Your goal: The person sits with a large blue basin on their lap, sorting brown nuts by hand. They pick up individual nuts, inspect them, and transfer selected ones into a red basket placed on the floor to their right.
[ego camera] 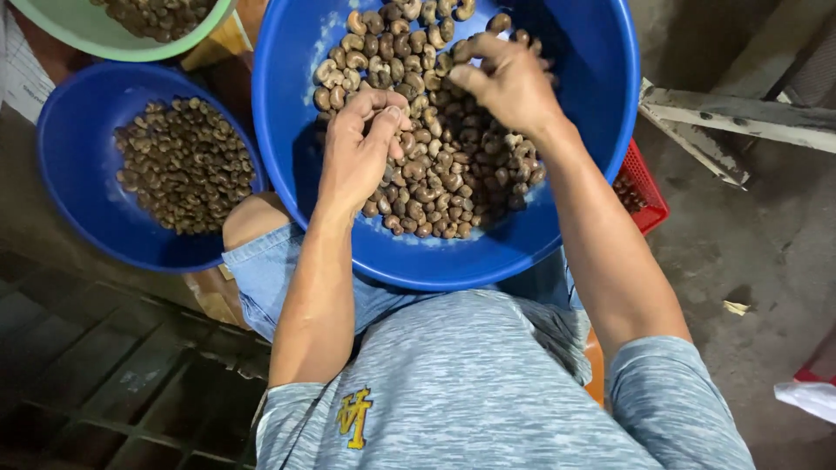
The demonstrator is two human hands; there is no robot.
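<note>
A large blue basin [592,130] rests on my lap, holding a heap of brown curved cashew nuts [453,165]. My left hand [357,148] is down on the left side of the heap, fingers curled over a few nuts. My right hand [505,83] hovers over the upper right of the heap, thumb and fingers pinched together on a nut or two. Both forearms reach in from below.
A smaller blue bowl [70,174] with darker nuts [185,164] sits at the left. A pale green bowl [78,35] of nuts stands at the top left. A red crate [644,187] pokes out behind the basin. Grey wooden planks [740,117] lie at the right on concrete floor.
</note>
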